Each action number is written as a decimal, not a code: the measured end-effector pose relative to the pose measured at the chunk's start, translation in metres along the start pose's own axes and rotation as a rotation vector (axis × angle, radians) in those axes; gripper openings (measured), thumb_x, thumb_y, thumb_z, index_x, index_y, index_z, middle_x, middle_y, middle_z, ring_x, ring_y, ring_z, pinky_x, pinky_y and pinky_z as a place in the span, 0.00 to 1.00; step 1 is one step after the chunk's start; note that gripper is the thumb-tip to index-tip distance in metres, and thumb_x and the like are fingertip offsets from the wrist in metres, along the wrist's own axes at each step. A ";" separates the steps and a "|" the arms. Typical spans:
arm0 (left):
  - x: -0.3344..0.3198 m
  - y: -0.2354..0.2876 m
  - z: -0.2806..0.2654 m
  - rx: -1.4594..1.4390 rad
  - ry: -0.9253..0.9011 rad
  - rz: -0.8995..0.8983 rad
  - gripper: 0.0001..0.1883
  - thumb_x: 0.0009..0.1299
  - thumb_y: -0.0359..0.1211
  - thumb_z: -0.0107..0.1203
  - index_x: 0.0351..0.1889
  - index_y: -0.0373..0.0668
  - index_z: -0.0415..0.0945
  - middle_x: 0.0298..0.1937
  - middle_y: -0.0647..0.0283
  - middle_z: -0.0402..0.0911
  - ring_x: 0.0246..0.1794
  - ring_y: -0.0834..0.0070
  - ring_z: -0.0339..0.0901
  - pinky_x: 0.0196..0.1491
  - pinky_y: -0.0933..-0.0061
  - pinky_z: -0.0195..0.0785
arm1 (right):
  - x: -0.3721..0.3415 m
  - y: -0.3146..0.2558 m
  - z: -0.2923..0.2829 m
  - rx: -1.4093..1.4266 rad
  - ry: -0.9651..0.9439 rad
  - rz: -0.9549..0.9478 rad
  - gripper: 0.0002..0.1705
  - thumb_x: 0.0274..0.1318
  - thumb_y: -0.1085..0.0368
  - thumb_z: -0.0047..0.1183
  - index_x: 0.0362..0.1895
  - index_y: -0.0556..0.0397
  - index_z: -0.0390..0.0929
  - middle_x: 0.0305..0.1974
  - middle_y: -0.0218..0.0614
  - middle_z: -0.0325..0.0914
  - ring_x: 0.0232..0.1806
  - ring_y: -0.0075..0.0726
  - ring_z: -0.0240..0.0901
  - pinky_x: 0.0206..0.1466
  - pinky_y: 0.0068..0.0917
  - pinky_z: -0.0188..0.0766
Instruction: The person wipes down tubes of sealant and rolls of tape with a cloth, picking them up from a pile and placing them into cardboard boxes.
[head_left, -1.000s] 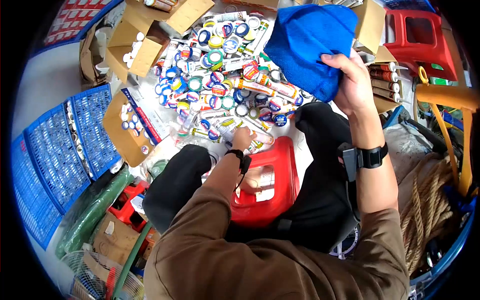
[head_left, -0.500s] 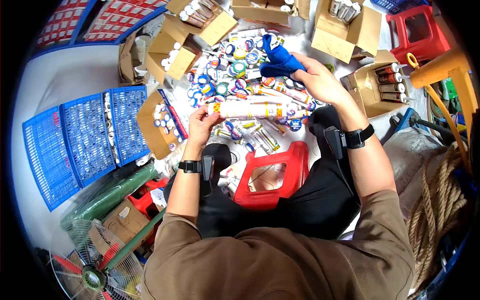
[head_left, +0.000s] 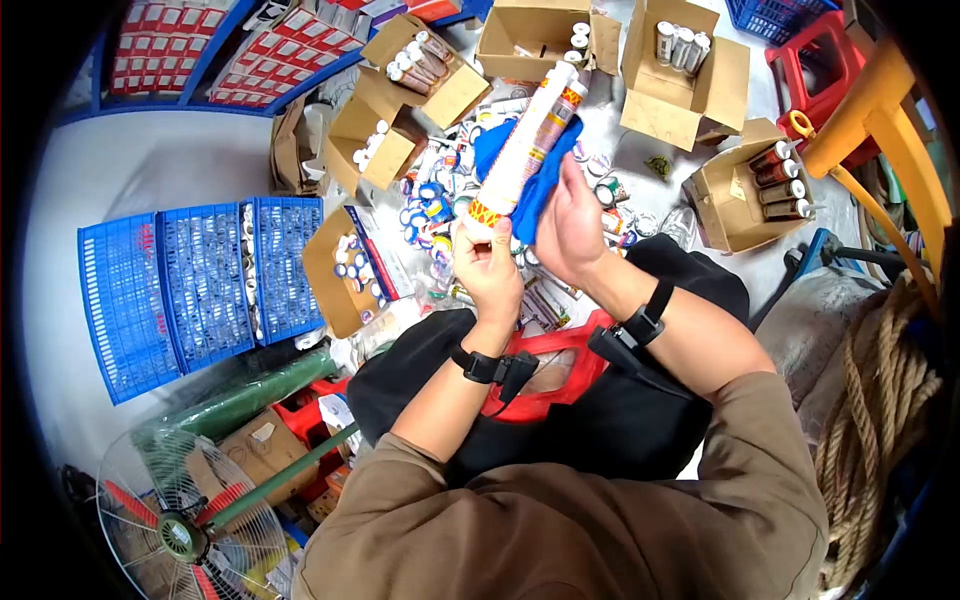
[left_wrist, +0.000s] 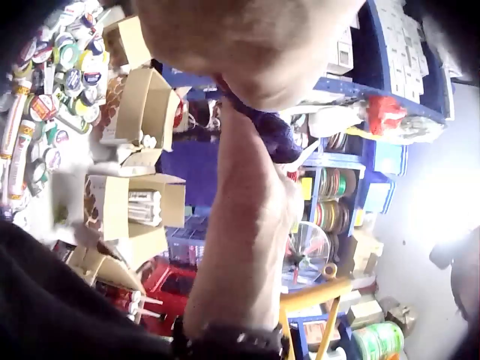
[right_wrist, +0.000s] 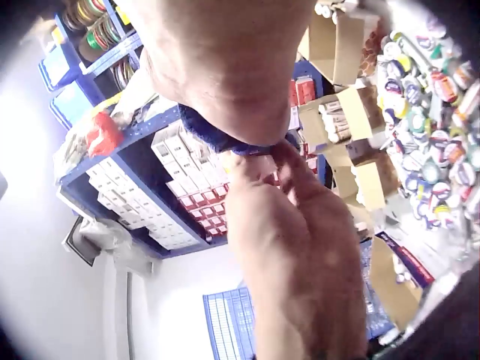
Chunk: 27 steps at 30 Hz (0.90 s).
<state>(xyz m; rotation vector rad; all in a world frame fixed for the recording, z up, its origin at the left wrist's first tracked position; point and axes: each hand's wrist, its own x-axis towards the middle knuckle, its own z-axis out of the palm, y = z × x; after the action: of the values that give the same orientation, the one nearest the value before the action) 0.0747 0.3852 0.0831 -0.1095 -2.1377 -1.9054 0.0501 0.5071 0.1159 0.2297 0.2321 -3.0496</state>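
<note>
My left hand (head_left: 488,270) grips the lower end of a white sealant cartridge (head_left: 512,165) with an orange-and-yellow patterned band. The cartridge is raised over the pile and tilts up to the right. A blue cloth (head_left: 492,145) lies behind and along it, held by my right hand (head_left: 572,230), whose thumb side faces up; most of its fingers are hidden behind the cloth. In the left wrist view the cloth (left_wrist: 277,139) looks dark and bunched at the right hand. The right wrist view shows the left hand (right_wrist: 281,202) close to the cloth (right_wrist: 206,135).
Beneath the hands lies a heap of tape rolls and cartridges (head_left: 430,205). Cardboard boxes holding cartridges stand around it, one at the right (head_left: 745,205). A red stool (head_left: 550,375) sits between the knees. Blue crates (head_left: 215,290) and a fan (head_left: 185,535) are at left, coiled rope (head_left: 870,440) at right.
The left hand has picked the cartridge out of the pile and turned it from level to steeply tilted. The right hand has brought the blue cloth leftward against it.
</note>
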 end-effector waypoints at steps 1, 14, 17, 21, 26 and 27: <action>0.001 0.001 0.000 -0.001 -0.003 0.003 0.08 0.71 0.27 0.60 0.36 0.35 0.71 0.58 0.57 0.73 0.53 0.75 0.73 0.55 0.75 0.67 | -0.002 -0.001 -0.001 0.131 -0.008 0.059 0.28 0.74 0.51 0.33 0.71 0.51 0.57 0.66 0.35 0.68 0.68 0.35 0.63 0.74 0.37 0.54; -0.002 0.043 0.008 -0.026 -0.214 -0.009 0.08 0.72 0.29 0.60 0.35 0.38 0.72 0.53 0.52 0.77 0.40 0.73 0.80 0.42 0.80 0.74 | 0.017 -0.078 0.005 -0.127 -0.036 -0.241 0.22 0.64 0.48 0.57 0.50 0.50 0.75 0.43 0.31 0.81 0.46 0.31 0.79 0.51 0.31 0.77; 0.006 0.048 0.020 0.185 -0.229 0.171 0.09 0.69 0.29 0.63 0.32 0.37 0.73 0.48 0.55 0.75 0.41 0.73 0.75 0.46 0.75 0.68 | 0.013 -0.063 0.013 -0.069 0.043 -0.234 0.34 0.63 0.29 0.42 0.48 0.45 0.75 0.42 0.29 0.80 0.42 0.29 0.79 0.46 0.32 0.77; 0.015 0.054 0.029 0.420 -0.245 0.318 0.10 0.70 0.30 0.62 0.31 0.37 0.72 0.42 0.60 0.73 0.41 0.77 0.72 0.45 0.77 0.66 | 0.005 -0.025 0.011 0.022 0.062 -0.111 0.36 0.61 0.27 0.42 0.50 0.45 0.74 0.43 0.29 0.80 0.45 0.30 0.78 0.50 0.32 0.77; 0.017 0.049 0.023 0.185 -0.347 -0.204 0.16 0.80 0.41 0.48 0.38 0.37 0.76 0.37 0.63 0.78 0.32 0.80 0.73 0.39 0.77 0.66 | 0.013 -0.039 0.004 -0.012 0.136 -0.132 0.25 0.61 0.41 0.57 0.47 0.48 0.77 0.40 0.32 0.82 0.40 0.33 0.81 0.47 0.33 0.79; 0.019 0.065 0.030 0.035 -0.380 -0.303 0.24 0.82 0.48 0.38 0.45 0.36 0.76 0.38 0.64 0.81 0.31 0.80 0.75 0.39 0.76 0.68 | 0.014 -0.049 0.001 -0.074 0.075 -0.161 0.25 0.61 0.42 0.58 0.47 0.49 0.76 0.40 0.34 0.82 0.41 0.34 0.81 0.47 0.34 0.79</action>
<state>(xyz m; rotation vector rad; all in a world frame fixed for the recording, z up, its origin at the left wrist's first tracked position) 0.0670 0.4210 0.1477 -0.1600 -2.5594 -2.1544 0.0319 0.5544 0.1214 0.3371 0.3857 -3.1866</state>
